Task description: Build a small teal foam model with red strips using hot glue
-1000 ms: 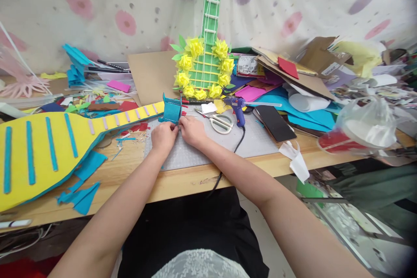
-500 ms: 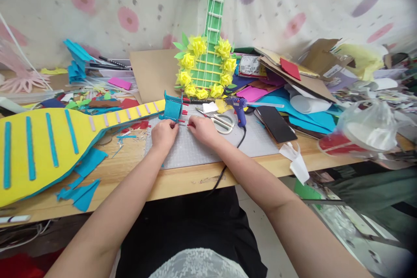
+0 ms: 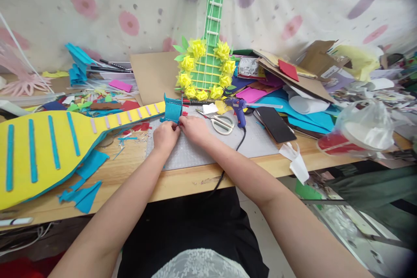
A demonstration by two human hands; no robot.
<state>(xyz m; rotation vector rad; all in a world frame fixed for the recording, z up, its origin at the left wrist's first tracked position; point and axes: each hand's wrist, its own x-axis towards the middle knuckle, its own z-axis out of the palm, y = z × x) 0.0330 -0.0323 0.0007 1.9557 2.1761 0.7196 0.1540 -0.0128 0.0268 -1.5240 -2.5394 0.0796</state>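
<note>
A handmade paper guitar (image 3: 58,147) with a yellow face and blue edges lies on the left, its neck pointing right. At the neck's end is a blue headstock (image 3: 172,110) with small red pegs (image 3: 185,113) along its right side. My left hand (image 3: 165,135) is closed in a pinch at the headstock's near edge. Right beside it, my right hand (image 3: 194,129) is also pinched, its fingertips meeting the left ones. Whatever sits between the fingertips is too small and hidden to make out.
Scissors (image 3: 223,124), a blue glue gun (image 3: 239,113) with a black cord and a phone (image 3: 275,124) lie to the right on the grey cutting mat (image 3: 257,145). A green guitar (image 3: 208,67) with yellow flowers stands behind. Blue scraps (image 3: 87,195) lie near the front edge.
My right hand has moved left, closing the gap to my left hand at the headstock. Half a second ago, a small reddish bit showed at the right fingertips; the hands now hide it.
</note>
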